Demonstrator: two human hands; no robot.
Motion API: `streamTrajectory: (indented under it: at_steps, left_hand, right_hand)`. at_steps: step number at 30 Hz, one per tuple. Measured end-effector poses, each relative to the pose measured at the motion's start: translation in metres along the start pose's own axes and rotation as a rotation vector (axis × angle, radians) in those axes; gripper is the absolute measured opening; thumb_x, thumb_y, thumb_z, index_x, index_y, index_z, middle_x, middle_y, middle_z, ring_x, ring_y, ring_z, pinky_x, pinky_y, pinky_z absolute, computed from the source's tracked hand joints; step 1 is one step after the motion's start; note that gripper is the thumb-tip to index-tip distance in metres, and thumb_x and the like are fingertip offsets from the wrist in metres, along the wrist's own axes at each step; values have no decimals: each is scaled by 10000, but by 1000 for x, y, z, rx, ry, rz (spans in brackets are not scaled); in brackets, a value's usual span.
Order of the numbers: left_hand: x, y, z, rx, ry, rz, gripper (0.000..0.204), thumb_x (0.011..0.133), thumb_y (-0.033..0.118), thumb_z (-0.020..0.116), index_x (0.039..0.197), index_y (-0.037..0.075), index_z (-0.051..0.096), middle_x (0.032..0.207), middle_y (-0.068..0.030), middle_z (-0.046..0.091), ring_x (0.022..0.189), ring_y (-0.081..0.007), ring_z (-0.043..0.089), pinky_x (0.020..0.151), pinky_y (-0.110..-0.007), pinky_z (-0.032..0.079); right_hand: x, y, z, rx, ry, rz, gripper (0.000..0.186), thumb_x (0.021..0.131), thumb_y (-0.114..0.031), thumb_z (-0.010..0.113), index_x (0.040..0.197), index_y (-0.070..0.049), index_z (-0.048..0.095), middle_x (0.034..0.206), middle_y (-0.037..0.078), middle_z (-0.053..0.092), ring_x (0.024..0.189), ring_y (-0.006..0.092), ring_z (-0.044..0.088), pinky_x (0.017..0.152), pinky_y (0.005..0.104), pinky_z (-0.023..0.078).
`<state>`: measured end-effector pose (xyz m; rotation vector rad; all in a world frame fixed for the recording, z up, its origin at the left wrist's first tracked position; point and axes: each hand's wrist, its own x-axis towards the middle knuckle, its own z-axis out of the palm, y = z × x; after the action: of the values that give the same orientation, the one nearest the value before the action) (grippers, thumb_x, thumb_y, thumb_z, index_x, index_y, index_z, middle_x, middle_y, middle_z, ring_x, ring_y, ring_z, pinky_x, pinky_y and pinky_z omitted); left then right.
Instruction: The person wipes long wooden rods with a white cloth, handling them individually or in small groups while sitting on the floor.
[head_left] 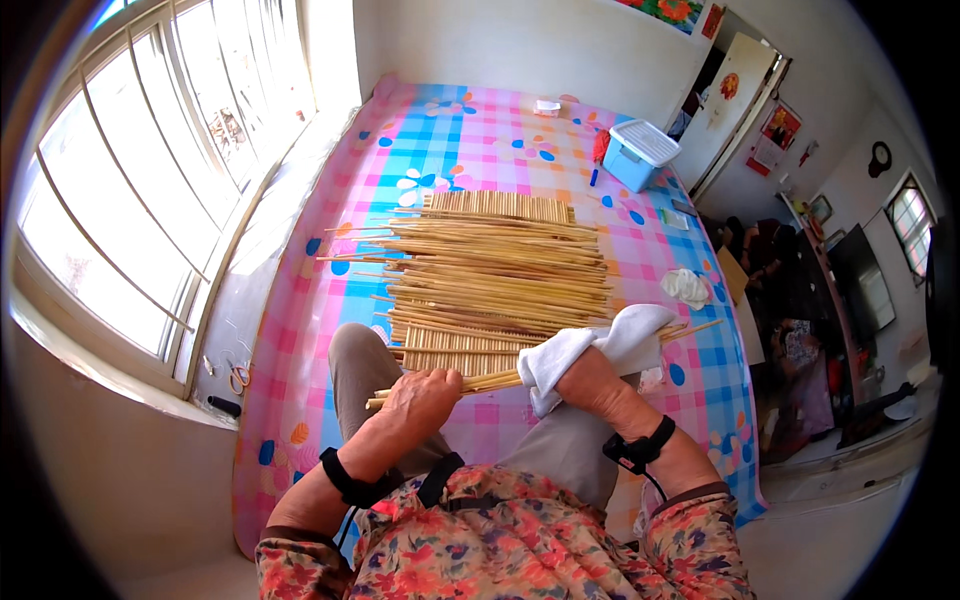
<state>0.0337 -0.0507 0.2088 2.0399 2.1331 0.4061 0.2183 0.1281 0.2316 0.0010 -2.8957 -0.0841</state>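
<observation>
My left hand (420, 405) is closed round a small bundle of pale yellow sticks (490, 381) held crosswise over my lap. My right hand (585, 385) grips a white cloth (630, 330) wrapped over the right part of the same sticks, whose thin ends poke out to the right; its fingers are mostly hidden in the cloth. Just beyond my hands, a thick layer of long loose sticks (490, 260) lies crosswise on slatted mats of short sticks (500, 203), on a pink and blue checked cover (520, 120).
A window sill (235, 330) on the left holds scissors (239, 378) and a dark cylinder (225, 405). At the back right are a lidded blue bin (632, 170) and a red item (601, 145). A crumpled white item (686, 288) lies right. People (760, 250) are in the dim room beyond.
</observation>
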Motion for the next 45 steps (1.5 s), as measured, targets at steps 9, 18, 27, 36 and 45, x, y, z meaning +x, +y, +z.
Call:
streamTrajectory:
  at_steps: [9, 18, 27, 36, 45]
  left_hand:
    - [-17, -18, -17, -31, 44, 36, 92, 772, 123, 531, 820, 56, 490, 740, -130, 557, 735, -323, 573, 619, -424, 448]
    - [-90, -89, -37, 66, 113, -193, 98, 758, 117, 587, 779, 77, 500, 668, -111, 542, 664, -310, 564, 576, -414, 435]
    - [-117, -112, -18, -120, 319, -504, 181, 827, 176, 572, 769, 31, 480, 675, -177, 532, 652, -364, 537, 568, -434, 427]
    - [-39, -61, -47, -1176, 518, -541, 121, 899, 131, 481, 856, 27, 522, 571, -1, 481, 457, -66, 456, 420, -205, 361]
    - [42, 51, 9, -925, 61, 3, 166, 890, 156, 487, 923, 0, 535, 671, -16, 549, 571, -163, 509, 539, -318, 440]
  right_hand:
    - [-43, 42, 1, -145, -51, 72, 70, 685, -95, 528, 751, -74, 517, 715, 114, 557, 691, 284, 563, 608, 382, 449]
    - [-114, 110, 10, 8, 9, 595, 161, 755, -156, 561, 895, -79, 582, 897, 137, 595, 862, 318, 558, 753, 380, 444]
    - [-155, 158, 12, 418, 711, 1147, 283, 833, -245, 560, 1030, -43, 582, 974, 140, 611, 872, 283, 589, 748, 347, 470]
    - [-58, 58, -73, 1708, 1186, 1003, 381, 890, -282, 488, 1197, -60, 457, 1113, 100, 546, 1015, 222, 533, 901, 386, 445]
    - [15, -52, 22, 2101, 844, 741, 287, 815, -144, 595, 1066, -38, 507, 966, 56, 567, 876, 146, 562, 787, 301, 478]
